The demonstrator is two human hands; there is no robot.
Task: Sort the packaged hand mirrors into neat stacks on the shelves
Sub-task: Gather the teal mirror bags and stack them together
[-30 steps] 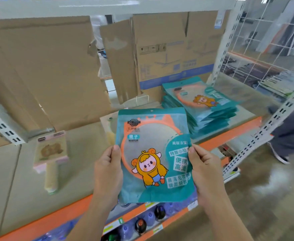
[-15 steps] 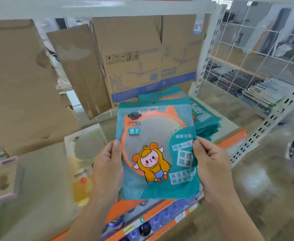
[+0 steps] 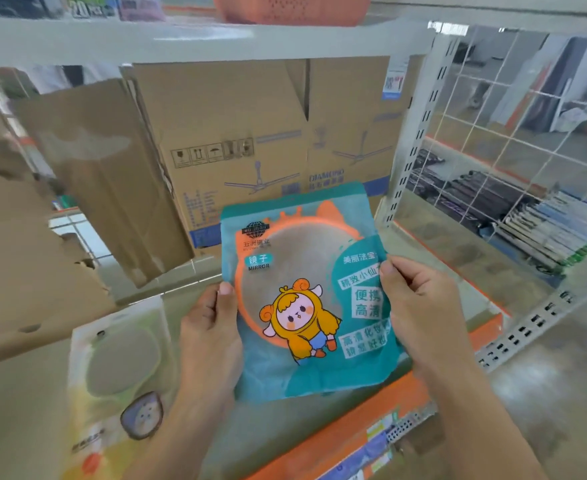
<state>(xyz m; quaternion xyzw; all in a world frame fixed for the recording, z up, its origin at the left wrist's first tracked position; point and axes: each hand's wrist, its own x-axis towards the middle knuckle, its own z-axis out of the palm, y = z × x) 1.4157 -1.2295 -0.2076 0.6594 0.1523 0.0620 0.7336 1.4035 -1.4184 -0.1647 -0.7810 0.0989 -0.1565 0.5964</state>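
- Shifted since half a second ago: we bring the teal mirror pack further over the shelf, and it now covers the teal stack that showed behind it.
- Location: the pack is held face up, slightly tilted, above the shelf's right end, in front of a cardboard box; a yellow mirror pack lies on the board to our left.
- Risk: we judge the landing blind, since the stack is hidden; slick film could let the pack settle askew or slide off.
- Grip: our left hand pinches the left edge and our right hand the right edge, thumbs on the front, fingers hidden behind.
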